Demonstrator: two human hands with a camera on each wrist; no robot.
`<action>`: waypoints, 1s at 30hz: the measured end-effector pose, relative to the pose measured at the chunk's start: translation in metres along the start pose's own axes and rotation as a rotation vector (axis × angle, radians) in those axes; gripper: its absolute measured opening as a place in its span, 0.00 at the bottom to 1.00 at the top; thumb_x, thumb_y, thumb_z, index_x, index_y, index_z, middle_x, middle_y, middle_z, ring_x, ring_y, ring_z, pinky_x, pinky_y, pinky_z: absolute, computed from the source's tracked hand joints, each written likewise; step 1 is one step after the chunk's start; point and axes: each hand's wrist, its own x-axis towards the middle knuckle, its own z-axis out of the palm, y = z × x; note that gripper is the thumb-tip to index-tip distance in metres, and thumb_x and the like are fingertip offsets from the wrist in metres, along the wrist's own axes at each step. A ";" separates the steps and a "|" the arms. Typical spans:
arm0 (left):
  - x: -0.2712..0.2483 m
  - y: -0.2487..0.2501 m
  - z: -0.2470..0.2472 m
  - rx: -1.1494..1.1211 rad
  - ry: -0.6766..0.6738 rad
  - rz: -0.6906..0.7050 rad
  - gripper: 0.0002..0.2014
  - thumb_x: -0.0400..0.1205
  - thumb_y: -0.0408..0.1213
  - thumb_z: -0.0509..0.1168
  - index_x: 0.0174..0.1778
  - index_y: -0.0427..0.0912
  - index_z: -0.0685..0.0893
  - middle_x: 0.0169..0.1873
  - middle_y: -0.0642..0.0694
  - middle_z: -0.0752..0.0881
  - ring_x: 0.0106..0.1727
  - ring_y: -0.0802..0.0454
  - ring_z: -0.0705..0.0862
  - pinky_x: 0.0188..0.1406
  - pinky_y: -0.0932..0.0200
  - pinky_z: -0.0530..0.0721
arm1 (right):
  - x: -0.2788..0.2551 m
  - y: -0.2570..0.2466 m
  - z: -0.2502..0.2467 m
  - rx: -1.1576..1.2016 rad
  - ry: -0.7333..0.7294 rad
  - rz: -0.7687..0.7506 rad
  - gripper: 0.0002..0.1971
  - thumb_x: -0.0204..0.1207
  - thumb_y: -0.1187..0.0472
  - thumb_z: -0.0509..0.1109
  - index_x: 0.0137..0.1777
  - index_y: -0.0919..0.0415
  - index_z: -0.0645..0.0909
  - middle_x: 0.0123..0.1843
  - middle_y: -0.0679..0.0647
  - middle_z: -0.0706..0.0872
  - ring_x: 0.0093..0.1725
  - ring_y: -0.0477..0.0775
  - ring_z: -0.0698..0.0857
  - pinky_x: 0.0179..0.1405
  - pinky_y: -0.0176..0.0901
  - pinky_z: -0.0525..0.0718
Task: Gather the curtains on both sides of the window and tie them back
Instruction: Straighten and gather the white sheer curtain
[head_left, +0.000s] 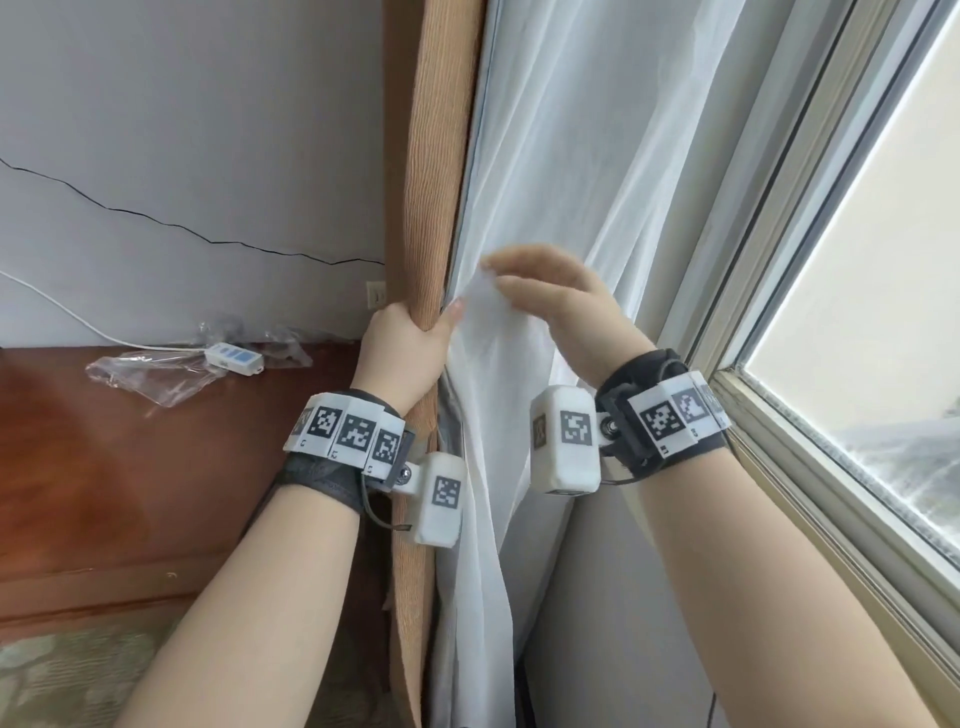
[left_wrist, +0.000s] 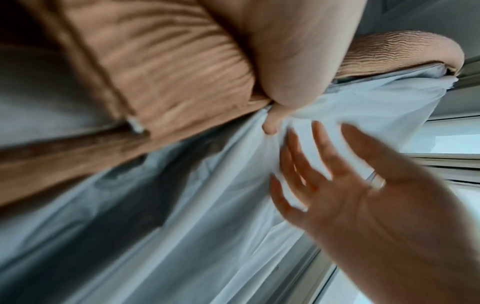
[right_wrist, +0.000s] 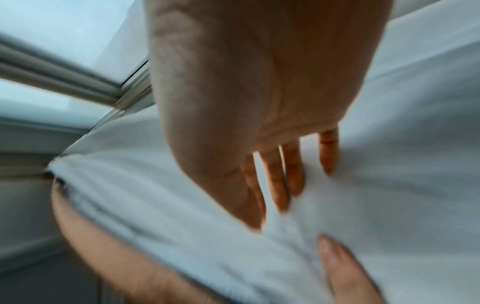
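head view: the tan curtain (head_left: 434, 171) is bunched and gripped by the curled left hand (head_left: 402, 353), beside the left edge of the window (head_left: 852, 322). the sheer curtain (head_left: 571, 171) is only partly gathered; it is touched by the open, straight-fingered right hand (head_left: 561, 306). no tie-back is seen, so tying is judged not yet done, and the other side is out of view. the spread fingers (left_wrist: 298, 164) on the sheer cloth are shown in the left wrist view, blurred, but hidden from the head view.
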 end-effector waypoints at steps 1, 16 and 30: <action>0.001 0.000 -0.003 -0.010 0.007 0.001 0.17 0.81 0.48 0.65 0.39 0.36 0.84 0.38 0.39 0.87 0.46 0.39 0.86 0.43 0.57 0.78 | 0.006 0.005 -0.007 0.034 0.160 -0.008 0.10 0.73 0.69 0.70 0.53 0.57 0.83 0.53 0.49 0.86 0.54 0.46 0.83 0.54 0.32 0.79; 0.016 -0.017 -0.028 0.019 0.167 -0.004 0.16 0.83 0.44 0.63 0.42 0.33 0.81 0.32 0.45 0.81 0.40 0.46 0.80 0.35 0.62 0.69 | 0.066 0.062 -0.046 -0.171 0.634 0.239 0.44 0.71 0.46 0.73 0.82 0.55 0.54 0.81 0.49 0.58 0.80 0.49 0.61 0.78 0.47 0.63; 0.032 -0.021 -0.038 0.250 0.344 -0.140 0.15 0.84 0.44 0.60 0.52 0.34 0.81 0.48 0.32 0.85 0.53 0.33 0.82 0.45 0.54 0.73 | 0.090 0.074 -0.019 -0.239 0.682 -0.078 0.19 0.79 0.58 0.65 0.32 0.52 0.57 0.30 0.46 0.62 0.26 0.41 0.62 0.25 0.32 0.64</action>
